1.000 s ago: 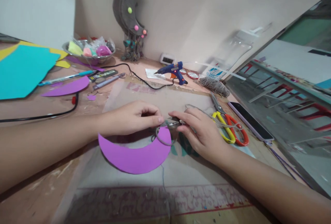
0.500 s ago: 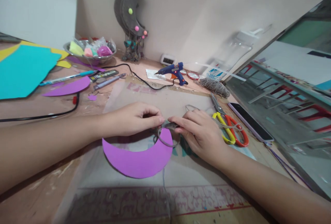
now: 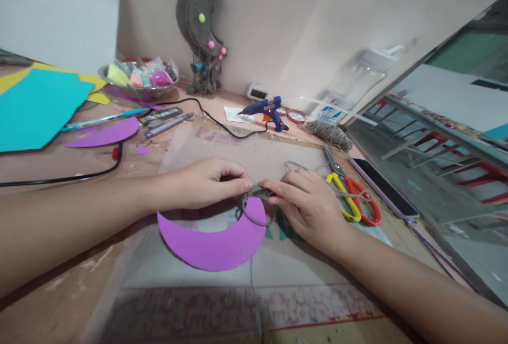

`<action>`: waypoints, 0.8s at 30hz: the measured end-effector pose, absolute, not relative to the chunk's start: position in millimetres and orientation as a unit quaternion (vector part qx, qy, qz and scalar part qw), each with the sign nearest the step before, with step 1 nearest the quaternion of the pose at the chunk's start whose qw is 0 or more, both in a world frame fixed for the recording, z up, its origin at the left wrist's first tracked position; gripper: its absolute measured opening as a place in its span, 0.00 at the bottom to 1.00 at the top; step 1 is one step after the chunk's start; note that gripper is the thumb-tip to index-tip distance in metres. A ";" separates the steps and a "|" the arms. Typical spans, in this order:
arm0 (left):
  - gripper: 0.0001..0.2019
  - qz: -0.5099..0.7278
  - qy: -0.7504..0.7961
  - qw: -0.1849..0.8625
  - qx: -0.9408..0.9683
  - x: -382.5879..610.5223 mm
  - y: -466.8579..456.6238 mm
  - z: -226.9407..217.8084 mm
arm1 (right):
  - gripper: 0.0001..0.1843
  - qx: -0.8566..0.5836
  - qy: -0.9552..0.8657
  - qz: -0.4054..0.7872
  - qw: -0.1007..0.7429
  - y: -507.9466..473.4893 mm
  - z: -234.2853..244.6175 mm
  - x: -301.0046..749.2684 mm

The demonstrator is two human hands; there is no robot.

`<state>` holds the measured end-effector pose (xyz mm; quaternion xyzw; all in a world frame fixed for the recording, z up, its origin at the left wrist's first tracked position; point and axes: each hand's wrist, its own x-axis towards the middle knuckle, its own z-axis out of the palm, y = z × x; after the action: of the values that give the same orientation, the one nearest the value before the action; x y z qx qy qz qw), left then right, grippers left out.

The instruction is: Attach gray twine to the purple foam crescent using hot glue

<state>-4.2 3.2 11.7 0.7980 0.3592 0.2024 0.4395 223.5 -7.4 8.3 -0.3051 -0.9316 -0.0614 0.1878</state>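
A purple foam crescent (image 3: 214, 243) lies flat on a clear plastic sheet (image 3: 246, 153) in front of me. My left hand (image 3: 202, 182) is closed, its fingertips pinching grey twine (image 3: 256, 218) at the crescent's right tip. My right hand (image 3: 307, 206) pinches the same twine from the other side, fingertips nearly touching the left ones. The twine forms a small loop over the tip, and one strand trails toward me.
Yellow and orange scissors (image 3: 351, 201) and a phone (image 3: 383, 188) lie to the right. A blue glue gun (image 3: 268, 111), its black cord, a ball of twine (image 3: 329, 132), a bowl of craft bits (image 3: 137, 79), pens, teal foam (image 3: 35, 108) and a grey moon decoration (image 3: 200, 21) stand further back.
The purple crescent shifted slightly right and its tip rose a little. My right fingers moved closer to the left ones at the tip; since half a second ago almost nothing has moved.
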 end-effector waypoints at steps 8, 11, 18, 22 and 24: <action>0.13 0.200 0.362 0.434 0.800 -5.0 3.3 12.4 | 0.14 -0.311 -0.933 -0.066 0.171 -9.3 10.5 223.2; 0.14 0.200 0.357 0.433 0.803 -5.2 3.5 12.4 | 0.14 -0.310 -0.933 -0.067 0.172 -9.6 10.9 222.2; 0.13 0.196 0.364 0.440 0.797 -4.6 0.7 16.9 | 0.13 -0.302 -0.934 -0.078 0.174 -7.6 9.0 222.8; 0.13 0.196 0.364 0.438 0.799 -4.6 0.9 16.8 | 0.13 -0.300 -0.935 -0.087 0.169 -8.2 8.7 223.3; 0.13 0.197 0.361 0.436 0.800 -4.5 1.5 15.8 | 0.13 -0.301 -0.934 -0.090 0.169 -8.8 8.5 223.3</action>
<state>-4.5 1.5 15.8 0.8005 0.3607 0.1973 0.4362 223.3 -8.8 8.5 -0.3010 -0.9343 -0.0900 0.1687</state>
